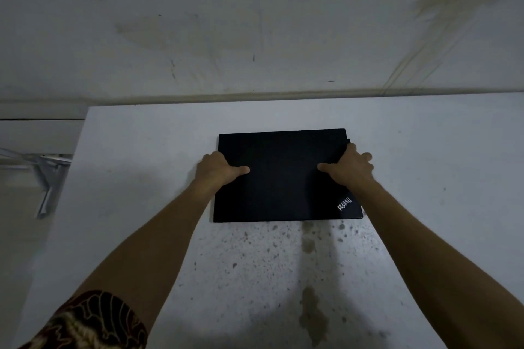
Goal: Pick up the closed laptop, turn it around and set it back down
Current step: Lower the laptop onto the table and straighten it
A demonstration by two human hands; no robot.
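A closed black laptop (283, 178) lies flat on the white table (141, 178), its logo at the near right corner. My left hand (217, 168) grips its left edge, thumb on the lid and fingers tucked under the side. On the opposite edge, my right hand (350, 167) holds the laptop the same way, thumb pointing inward across the lid. Whether the laptop is touching the table or just raised, I cannot tell.
The table's far edge meets a stained white wall (255, 37). Its left edge drops off beside a metal bracket (46, 178). Dark specks and brownish stains (309, 241) mark the tabletop in front of the laptop.
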